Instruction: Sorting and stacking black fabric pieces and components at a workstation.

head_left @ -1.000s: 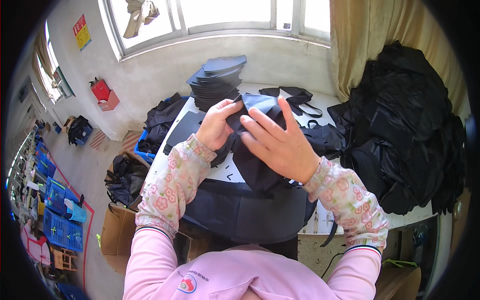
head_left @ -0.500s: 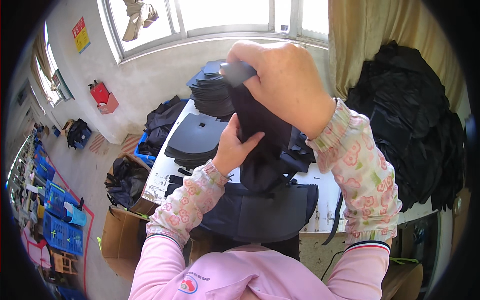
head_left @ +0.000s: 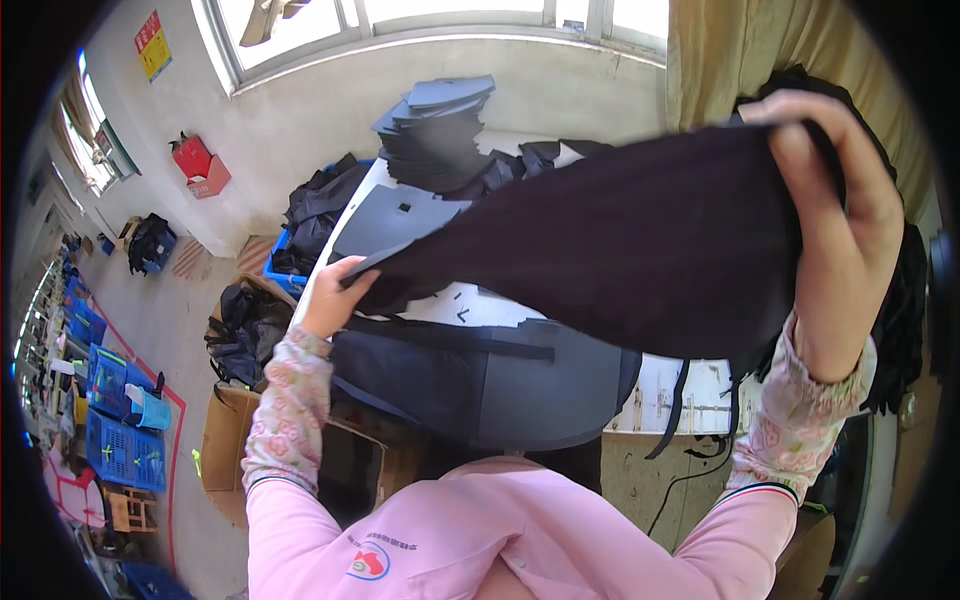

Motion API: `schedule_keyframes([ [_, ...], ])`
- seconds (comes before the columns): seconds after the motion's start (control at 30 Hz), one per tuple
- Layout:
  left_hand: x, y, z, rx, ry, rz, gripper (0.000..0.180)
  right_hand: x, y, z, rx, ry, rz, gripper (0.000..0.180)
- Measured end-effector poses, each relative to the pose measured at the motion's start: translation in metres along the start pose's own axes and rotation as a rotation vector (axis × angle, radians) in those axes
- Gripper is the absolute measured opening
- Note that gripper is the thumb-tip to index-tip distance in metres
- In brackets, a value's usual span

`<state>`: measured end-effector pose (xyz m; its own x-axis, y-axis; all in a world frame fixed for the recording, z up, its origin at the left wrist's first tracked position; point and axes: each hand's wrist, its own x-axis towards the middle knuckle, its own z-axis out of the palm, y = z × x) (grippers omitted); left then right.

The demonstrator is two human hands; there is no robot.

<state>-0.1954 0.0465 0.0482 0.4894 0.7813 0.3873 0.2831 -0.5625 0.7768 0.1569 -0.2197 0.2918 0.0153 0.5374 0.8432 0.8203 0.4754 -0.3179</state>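
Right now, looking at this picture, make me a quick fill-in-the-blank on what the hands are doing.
1. Both hands hold one piece of ____ fabric.
2. The ____ hand is raised higher than the other.
3. The left hand grips the fabric's ____ end.
4. A stack of dark panels stands under the ____.

Missing: black; right; lower; window

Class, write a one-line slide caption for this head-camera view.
Both hands stretch a black fabric piece above the worktable: left hand low, right hand raised.
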Motion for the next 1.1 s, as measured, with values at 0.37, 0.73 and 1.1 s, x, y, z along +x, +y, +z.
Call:
schedule_keyframes([
  [0.37,-0.082,-0.027,-0.134,0.123,-0.770,-0.609,0.035,-0.232,0.053,0.057,0.469,-0.045,1.039,0.014],
  [0.73,-0.026,-0.083,-0.064,0.447,-0.831,-0.613,0.036,-0.298,0.128,0.112,0.013,-0.053,0.880,0.015],
  [1.1,-0.016,-0.128,-0.038,0.549,-0.883,-0.559,0.039,-0.263,0.072,0.156,-0.316,-0.785,0.145,0.080],
])
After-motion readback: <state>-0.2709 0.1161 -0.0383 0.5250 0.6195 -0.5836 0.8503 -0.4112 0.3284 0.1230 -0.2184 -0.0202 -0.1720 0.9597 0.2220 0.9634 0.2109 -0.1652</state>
